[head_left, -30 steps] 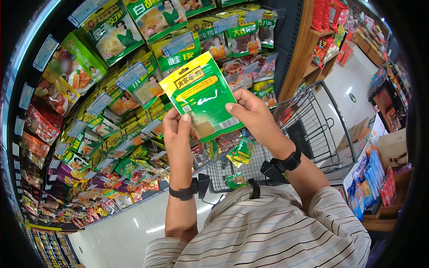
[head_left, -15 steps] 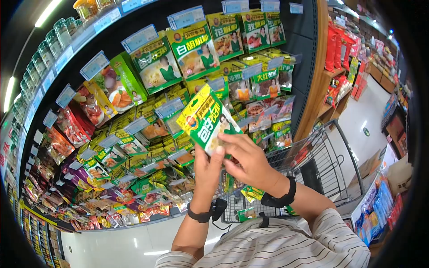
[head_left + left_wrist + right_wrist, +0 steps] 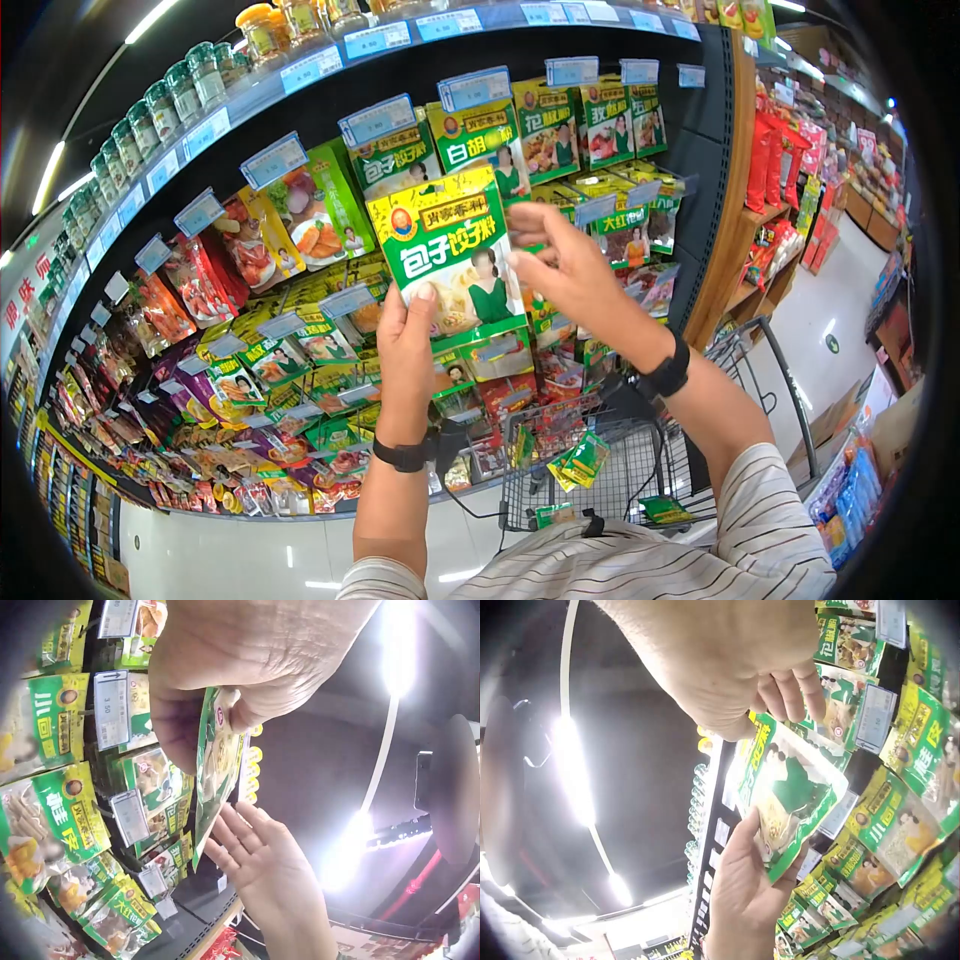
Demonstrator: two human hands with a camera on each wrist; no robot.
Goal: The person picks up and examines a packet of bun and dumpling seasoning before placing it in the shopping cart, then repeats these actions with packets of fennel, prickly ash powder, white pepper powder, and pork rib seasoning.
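A green and yellow seasoning packet (image 3: 452, 262) is held upright, its printed front with a woman in green turned to the head camera. My left hand (image 3: 405, 335) pinches its lower left edge, thumb on the front and fingers behind. My right hand (image 3: 562, 262) is at the packet's right edge with the fingers loosely extended. In the left wrist view the right hand (image 3: 274, 877) shows its palm, fingertips close to the packet (image 3: 216, 757). The right wrist view has the left hand (image 3: 742, 889) gripping the packet (image 3: 787, 787) from below.
Similar packets (image 3: 475, 140) hang on pegs ahead, with price tags (image 3: 377, 121) above them. Glass jars (image 3: 160, 105) line the upper shelf. A wire shopping cart (image 3: 620, 470) with several packets (image 3: 585, 458) stands below my right arm. A wooden shelf end (image 3: 722, 190) is at the right.
The packet has been turned from its back to its front and faces the camera more squarely. My right hand held its edge a second ago and has let go. The view has tilted up.
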